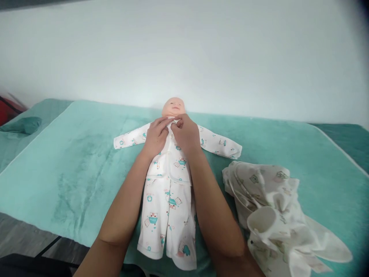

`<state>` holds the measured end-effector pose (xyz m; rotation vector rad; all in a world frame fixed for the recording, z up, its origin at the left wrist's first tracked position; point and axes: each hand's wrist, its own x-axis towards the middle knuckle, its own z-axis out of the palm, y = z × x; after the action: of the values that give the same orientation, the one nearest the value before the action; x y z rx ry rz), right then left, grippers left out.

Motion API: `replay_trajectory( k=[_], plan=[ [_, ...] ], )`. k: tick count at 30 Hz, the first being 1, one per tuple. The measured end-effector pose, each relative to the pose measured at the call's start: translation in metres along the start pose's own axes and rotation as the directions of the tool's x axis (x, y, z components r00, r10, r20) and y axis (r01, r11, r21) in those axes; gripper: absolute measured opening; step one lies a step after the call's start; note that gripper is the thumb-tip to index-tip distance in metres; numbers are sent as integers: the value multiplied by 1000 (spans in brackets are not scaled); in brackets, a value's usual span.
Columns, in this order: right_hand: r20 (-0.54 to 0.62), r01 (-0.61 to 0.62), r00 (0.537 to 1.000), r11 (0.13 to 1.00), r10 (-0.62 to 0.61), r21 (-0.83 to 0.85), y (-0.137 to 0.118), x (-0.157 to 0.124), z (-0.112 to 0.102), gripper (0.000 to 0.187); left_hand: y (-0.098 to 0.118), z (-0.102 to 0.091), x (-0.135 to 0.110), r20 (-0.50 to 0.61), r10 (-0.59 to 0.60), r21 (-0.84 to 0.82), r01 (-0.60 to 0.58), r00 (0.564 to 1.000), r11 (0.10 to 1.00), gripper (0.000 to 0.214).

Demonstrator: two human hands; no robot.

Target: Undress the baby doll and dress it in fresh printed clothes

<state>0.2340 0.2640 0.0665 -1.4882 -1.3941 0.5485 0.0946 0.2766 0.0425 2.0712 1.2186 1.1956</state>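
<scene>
White cloth printed with small teal and orange figures is worn by a doll (173, 107), which is laid on its back near the middle of the bench (52, 225), head toward the wall (201, 50). The shirt (180, 163) is spread with both sleeves stretched out sideways, and matching trousers (170, 215) run down toward the near edge.

Both hands are set on the doll's chest, just under the chin. The left hand (155, 135) is laid palm-down on the doll's right side. Its fingers (163, 123) are held close together and bent in toward the neck opening, where the front edge of the shirt is pinched. The right hand (186, 134) is placed on the other side, its fingers (179, 123) curled and closed on the same edge of the collar. The fingertips of the two hands are touching each other at the neckline. Both forearms are stretched along either side of the trousers.

A teal blanket (86, 161) is spread under the doll and over most of the bench. A crumpled heap of clothes (273, 207), pale with a faint print, is piled just beside the right forearm. A rolled dark teal cloth (21, 125) is seen well apart at the far left.
</scene>
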Motion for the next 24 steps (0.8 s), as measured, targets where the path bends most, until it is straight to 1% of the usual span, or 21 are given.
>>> replay_trajectory(
  k=[4, 6, 9, 12, 14, 15, 16, 18, 20, 21, 22, 24],
  plan=[
    [-57, -83, 994, 981, 94, 175, 1, 1, -5, 20, 2, 0, -2, -19, 8, -20, -9, 1000, 1000, 43],
    [-82, -105, 988, 964, 129, 243, 0, 1, -6, 21, 4, 0, -5, -39, 13, -40, -14, 999, 999, 42],
    [-83, -112, 986, 937, 147, 331, -1, 1, -7, 21, 6, 0, -9, -64, 15, -42, -17, 998, 999, 37],
    [-114, -110, 977, 887, 179, 449, 1, 3, -6, 21, 9, -1, -13, -73, 1, -35, -4, 997, 999, 32],
    [-131, -102, 974, 875, 184, 473, 2, 4, -5, 19, 11, -2, -16, -82, -2, -52, -2, 997, 999, 29],
    [-140, -80, 977, 891, 159, 448, 2, 3, -5, 18, 12, -3, -19, -84, -1, -60, -4, 997, 998, 27],
    [-150, -40, 983, 917, 108, 397, 2, 3, -5, 18, 13, -4, -22, -83, 4, -67, -9, 997, 998, 25],
    [-167, 90, 985, 965, -49, 245, 1, -1, -6, 20, 15, -6, -29, -71, 15, -68, -20, 997, 998, 22],
    [-139, 222, 968, 971, -209, 85, 1, -9, -9, 25, 16, -7, -35, -57, 29, -59, -32, 998, 998, 22],
    [-114, 265, 958, 964, -261, 21, 1, -15, -10, 27, 16, -8, -38, -53, 35, -54, -38, 998, 998, 22],
    [-89, 292, 952, 956, -294, -30, 2, -21, -12, 29, 16, -9, -40, -52, 41, -50, -43, 998, 998, 22],
    [-69, 313, 945, 945, -320, -93, 5, -34, -16, 29, 17, -9, -42, -52, 52, -44, -55, 997, 998, 21]
  ],
)
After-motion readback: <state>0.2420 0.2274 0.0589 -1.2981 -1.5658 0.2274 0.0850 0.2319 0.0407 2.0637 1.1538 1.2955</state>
